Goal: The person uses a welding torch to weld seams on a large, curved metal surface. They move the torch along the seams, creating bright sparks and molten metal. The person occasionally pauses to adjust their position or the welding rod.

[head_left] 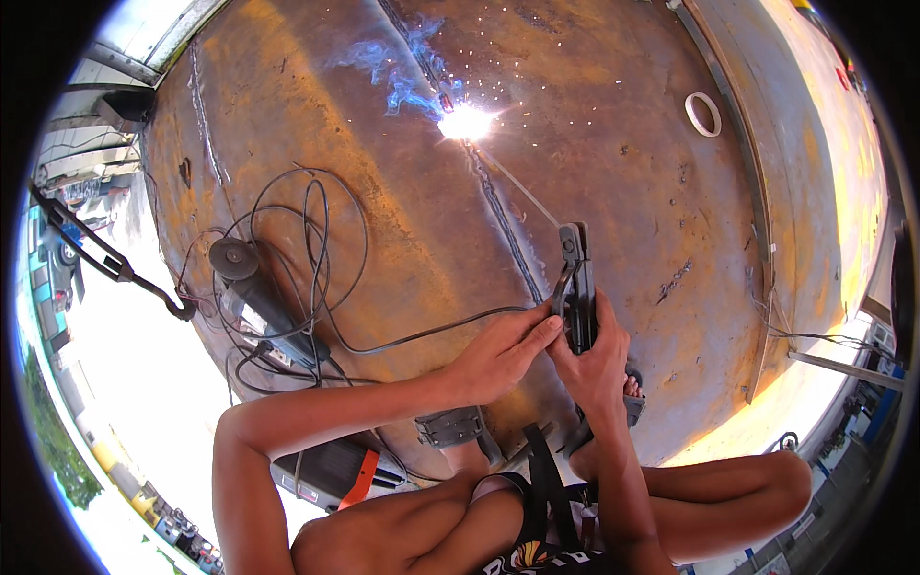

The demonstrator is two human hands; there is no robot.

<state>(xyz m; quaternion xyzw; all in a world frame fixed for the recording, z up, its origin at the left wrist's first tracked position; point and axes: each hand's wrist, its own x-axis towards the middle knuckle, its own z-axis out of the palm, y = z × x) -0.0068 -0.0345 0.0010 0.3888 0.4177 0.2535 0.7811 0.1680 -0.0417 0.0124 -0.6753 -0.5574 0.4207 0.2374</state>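
Observation:
A black welding electrode holder (578, 251) is gripped in my right hand (596, 359), whose fingers wrap round its handle. My left hand (513, 353) closes on the same handle from the left, thumb against its side. From the holder's jaws a thin welding rod (522, 190) slants up and left to a glaring white arc (467, 122). The arc burns on a long seam in the rusty steel plate (402, 182), throwing sparks, with bluish smoke drifting off to the upper left. Below the arc a welded bead (500, 213) runs down toward my hands.
Left of my hands lies an angle grinder (261, 297) among looped black cables (326, 225). A black and orange machine (331, 471) stands beside my left leg. A pale ring (702, 115) rests at the upper right, near a raised metal strip (757, 192). At far left hangs a hook (177, 305).

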